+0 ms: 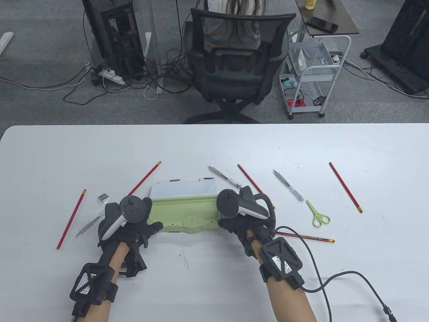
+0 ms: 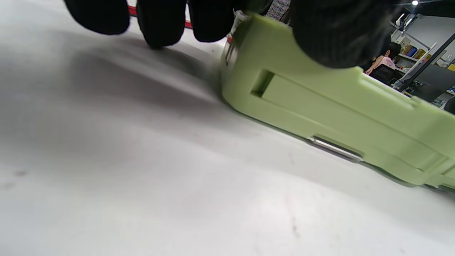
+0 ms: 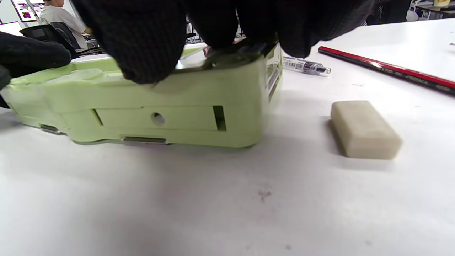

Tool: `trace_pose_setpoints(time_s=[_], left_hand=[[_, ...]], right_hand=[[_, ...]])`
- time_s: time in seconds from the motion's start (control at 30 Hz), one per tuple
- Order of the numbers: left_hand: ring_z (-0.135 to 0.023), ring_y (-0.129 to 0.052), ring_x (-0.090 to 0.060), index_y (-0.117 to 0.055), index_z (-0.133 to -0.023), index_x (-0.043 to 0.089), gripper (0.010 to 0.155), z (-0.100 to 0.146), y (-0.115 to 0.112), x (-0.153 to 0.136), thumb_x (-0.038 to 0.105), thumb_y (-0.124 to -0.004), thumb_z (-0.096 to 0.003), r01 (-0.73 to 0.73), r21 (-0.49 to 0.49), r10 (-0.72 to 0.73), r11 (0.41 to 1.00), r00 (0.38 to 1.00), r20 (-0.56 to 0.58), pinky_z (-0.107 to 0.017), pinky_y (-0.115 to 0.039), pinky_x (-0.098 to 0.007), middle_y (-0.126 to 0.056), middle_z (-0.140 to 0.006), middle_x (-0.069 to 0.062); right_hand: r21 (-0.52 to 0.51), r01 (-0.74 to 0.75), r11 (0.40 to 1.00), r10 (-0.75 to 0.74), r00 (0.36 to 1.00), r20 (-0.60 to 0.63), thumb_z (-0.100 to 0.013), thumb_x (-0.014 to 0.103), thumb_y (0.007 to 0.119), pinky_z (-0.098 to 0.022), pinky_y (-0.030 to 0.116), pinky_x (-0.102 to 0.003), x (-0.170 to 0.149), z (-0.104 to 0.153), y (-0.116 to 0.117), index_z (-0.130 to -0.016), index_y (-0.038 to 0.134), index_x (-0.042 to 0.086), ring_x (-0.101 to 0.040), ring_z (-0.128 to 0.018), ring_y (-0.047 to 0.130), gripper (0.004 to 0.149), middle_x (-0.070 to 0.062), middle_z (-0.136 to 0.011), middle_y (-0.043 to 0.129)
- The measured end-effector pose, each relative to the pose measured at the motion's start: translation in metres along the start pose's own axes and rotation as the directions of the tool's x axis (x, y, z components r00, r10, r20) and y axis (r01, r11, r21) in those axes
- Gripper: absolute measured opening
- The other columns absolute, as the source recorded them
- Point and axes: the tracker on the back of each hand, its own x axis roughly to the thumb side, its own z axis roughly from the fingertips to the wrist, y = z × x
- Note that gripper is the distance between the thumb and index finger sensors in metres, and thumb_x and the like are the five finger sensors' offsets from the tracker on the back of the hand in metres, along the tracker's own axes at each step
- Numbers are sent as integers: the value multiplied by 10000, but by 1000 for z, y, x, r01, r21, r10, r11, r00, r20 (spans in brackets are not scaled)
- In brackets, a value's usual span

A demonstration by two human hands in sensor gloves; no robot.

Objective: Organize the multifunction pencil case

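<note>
I've got the green pencil case (image 1: 182, 214) lying mid-counter, toward the near edge. My left hand (image 1: 129, 221) grips its left end, fingers curled over the top. My right hand (image 1: 241, 214) clamps the right end, fingertips (image 3: 142, 46) on the lid edge. An eraser (image 3: 362, 128) sits just beside it.

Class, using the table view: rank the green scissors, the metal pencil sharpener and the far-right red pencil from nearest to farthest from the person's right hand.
1. Green scissors: just right of the right hand, nearest.
2. Far-right red pencil: further right, beyond the scissors.
3. Metal pencil sharpener: across the pencil case, on the left hand's side, farthest.
</note>
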Motion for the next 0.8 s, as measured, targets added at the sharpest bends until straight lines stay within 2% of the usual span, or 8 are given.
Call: trace_pose_setpoints(time_s=[0.1, 0.2, 0.27, 0.47, 0.57, 0.67, 0.8], left_hand=[[-1060, -645, -469, -348, -1122, 196, 893, 0, 0, 0, 510, -791, -412, 3, -1, -3, 1000, 1000, -1, -683, -597, -694, -554, -1203, -124], [-1057, -653, -468, -356, -1122, 192, 893, -1, 1, 1, 511, -790, -410, 26, 2, -26, 1000, 1000, -2, -682, -602, -692, -562, -1201, -125], [-1057, -654, -468, -354, -1122, 191, 893, -1, 0, 1, 510, -789, -411, 28, 3, -28, 1000, 1000, -3, -682, -602, -692, -563, -1200, -127], [-1054, -655, -473, -347, -1122, 197, 896, 0, 0, 1, 519, -783, -409, 33, 2, -33, 999, 999, -4, -681, -603, -691, -555, -1202, -129], [-1052, -659, -473, -346, -1123, 194, 897, 0, 0, 1, 516, -784, -409, 33, 2, -33, 999, 999, -5, -680, -605, -690, -555, -1201, -132], [-1052, -661, -473, -348, -1122, 192, 897, -1, 0, 1, 512, -789, -409, 29, -1, -29, 1000, 1000, -5, -680, -606, -690, -556, -1200, -133], [-1051, -661, -473, -347, -1123, 189, 897, -1, 1, 2, 506, -791, -412, 32, -8, -32, 999, 999, -11, -681, -606, -689, -556, -1201, -134]], right_hand=[[37, 2, 999, -2, 1000, -2, -510, 397, 800, -706, 582, -644, -1, -1, -4, -1081, 567, 26, -595, -962, 607, 720, -307, -1110, 460], [6, 26, 1000, -26, 1000, 11, -509, 406, 789, -703, 587, -643, -5, 2, -14, -1080, 564, 20, -591, -957, 619, 725, -312, -1102, 491], [-37, 30, 999, -31, 999, -20, -509, 406, 786, -699, 594, -646, -16, 9, -30, -1076, 569, 9, -591, -951, 632, 725, -320, -1096, 507], [-125, -25, 992, 2, 984, -180, -508, 407, 788, -693, 612, -653, -70, 34, -77, -1065, 595, 14, -586, -932, 666, 709, -313, -1082, 554], [-153, -57, 987, 13, 962, -273, -506, 403, 794, -686, 634, -648, -100, 45, -91, -1053, 620, 23, -570, -915, 703, 688, -300, -1064, 601], [-149, -104, 983, 45, 933, -357, -503, 398, 803, -671, 672, -636, -125, 51, -95, -1041, 645, 38, -544, -887, 754, 666, -279, -1040, 654], [-152, -133, 979, 54, 898, -436, -496, 384, 823, -654, 712, -615, -153, 46, -87, -1009, 693, 63, -511, -847, 810, 620, -244, -1002, 718]])
